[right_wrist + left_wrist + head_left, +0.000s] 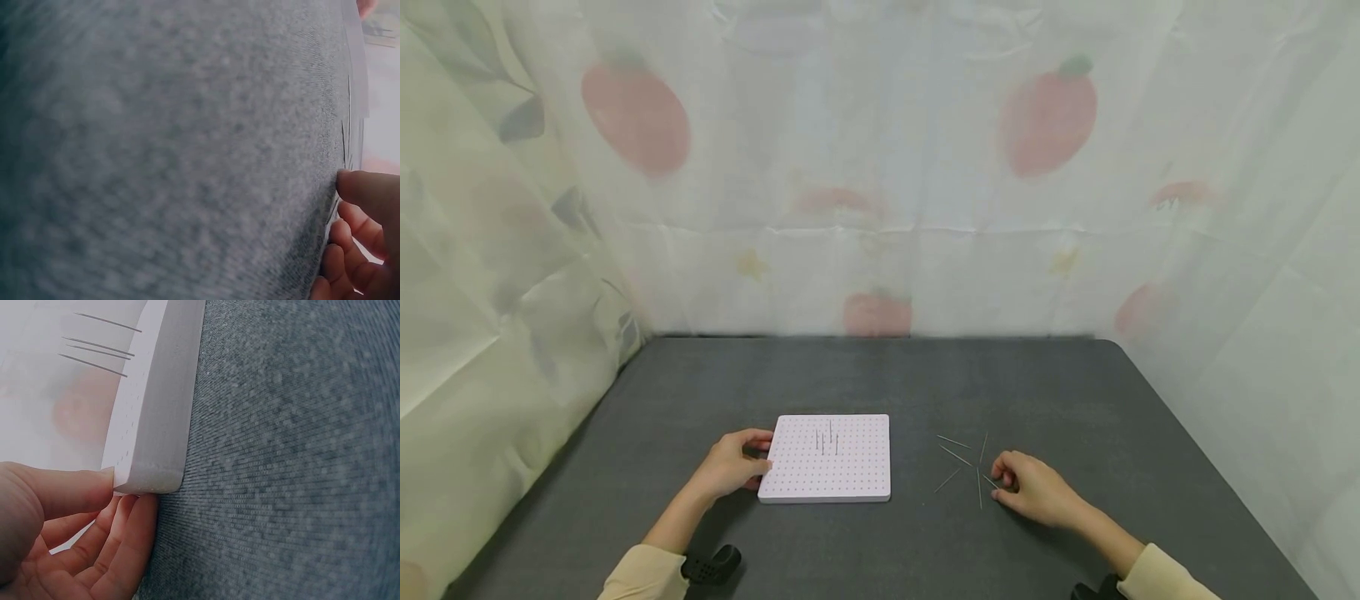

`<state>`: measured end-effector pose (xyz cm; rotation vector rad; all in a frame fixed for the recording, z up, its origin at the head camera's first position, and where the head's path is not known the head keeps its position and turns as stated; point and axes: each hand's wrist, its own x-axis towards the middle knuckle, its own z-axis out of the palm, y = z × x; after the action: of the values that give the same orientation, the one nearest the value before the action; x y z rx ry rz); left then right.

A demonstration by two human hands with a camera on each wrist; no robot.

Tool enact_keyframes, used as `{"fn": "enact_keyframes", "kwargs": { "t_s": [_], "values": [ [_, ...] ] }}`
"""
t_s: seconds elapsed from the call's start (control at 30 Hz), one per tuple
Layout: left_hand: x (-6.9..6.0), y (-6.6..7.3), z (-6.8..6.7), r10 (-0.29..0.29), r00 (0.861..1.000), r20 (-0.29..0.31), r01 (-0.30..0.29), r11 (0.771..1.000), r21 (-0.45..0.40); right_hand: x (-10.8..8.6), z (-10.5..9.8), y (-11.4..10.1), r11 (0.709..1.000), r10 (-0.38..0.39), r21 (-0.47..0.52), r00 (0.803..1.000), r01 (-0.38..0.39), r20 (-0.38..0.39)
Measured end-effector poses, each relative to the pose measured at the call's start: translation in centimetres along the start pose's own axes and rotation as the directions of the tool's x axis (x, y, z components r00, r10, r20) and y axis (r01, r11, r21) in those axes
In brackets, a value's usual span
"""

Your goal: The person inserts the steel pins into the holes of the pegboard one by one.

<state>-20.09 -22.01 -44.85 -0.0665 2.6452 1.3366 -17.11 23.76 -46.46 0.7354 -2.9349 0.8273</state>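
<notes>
A white pegboard (850, 475) with rows of small holes lies on the dark table. Several thin metal needles (823, 442) stand upright in its upper middle; the left wrist view shows these needles (100, 350) too. At the board's left edge, my left hand (733, 462) grips it, thumb (75, 490) on the top rim and fingers (134, 544) against the side and underside. More loose needles (956, 454) lie spread to the right of the board. My right hand (1037, 492) is beside them, thumb and forefinger parted around the end of the nearest needle (990, 481).
The grey cloth-like table top (865, 550) runs back to a white curtain (880, 167) printed with fruit. Another curtain (490, 333) hangs along the left side. A black strap (711, 567) is on the left wrist, below a cream sleeve (647, 575).
</notes>
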Motion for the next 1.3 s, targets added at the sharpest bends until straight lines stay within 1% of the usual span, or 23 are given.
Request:
{"fn": "enact_keyframes", "kwargs": {
  "t_s": [0.33, 0.57, 0.77, 0.87, 0.97, 1.1, 1.2, 1.3],
  "values": [
    [0.4, -0.2, 0.2, -0.004, 1.000, -0.008, 0.004, 1.000, 0.004, 0.2, -0.1, 0.3, 1.000, -0.010, 0.003, 1.000, 0.010, 0.013],
    [0.3, -0.2, 0.2, -0.006, 1.000, -0.005, 0.006, 1.000, 0.002, 0.2, -0.2, 0.6, 0.999, -0.031, 0.037, 0.999, 0.030, 0.029],
    [0.1, -0.2, 0.2, 0.006, 1.000, -0.004, -0.006, 1.000, -0.006, 0.1, -0.3, 0.8, 0.996, -0.021, 0.086, 0.999, 0.017, 0.047],
    [0.1, -0.2, 0.2, 0.010, 1.000, -0.005, -0.010, 1.000, -0.008, 0.1, -0.2, 0.7, 0.996, -0.011, 0.086, 0.999, 0.008, 0.043],
    [0.1, -0.2, 0.1, 0.006, 1.000, -0.008, -0.006, 1.000, -0.004, 0.0, 0.0, 0.4, 0.998, 0.009, 0.059, 1.000, -0.010, 0.013],
    [0.1, -0.2, 0.1, 0.000, 1.000, -0.009, 0.000, 1.000, -0.002, 0.0, 0.4, 0.0, 0.998, 0.068, 0.007, 0.997, -0.068, -0.039],
    [0.1, -0.2, 0.1, -0.001, 1.000, -0.008, 0.001, 1.000, -0.003, -0.1, 0.6, -0.3, 0.992, 0.122, -0.008, 0.991, -0.123, -0.058],
    [0.0, -0.1, 0.1, -0.001, 1.000, -0.008, 0.001, 1.000, -0.004, -0.2, 0.7, -0.5, 0.987, 0.160, -0.004, 0.985, -0.160, -0.058]
  ]
}}
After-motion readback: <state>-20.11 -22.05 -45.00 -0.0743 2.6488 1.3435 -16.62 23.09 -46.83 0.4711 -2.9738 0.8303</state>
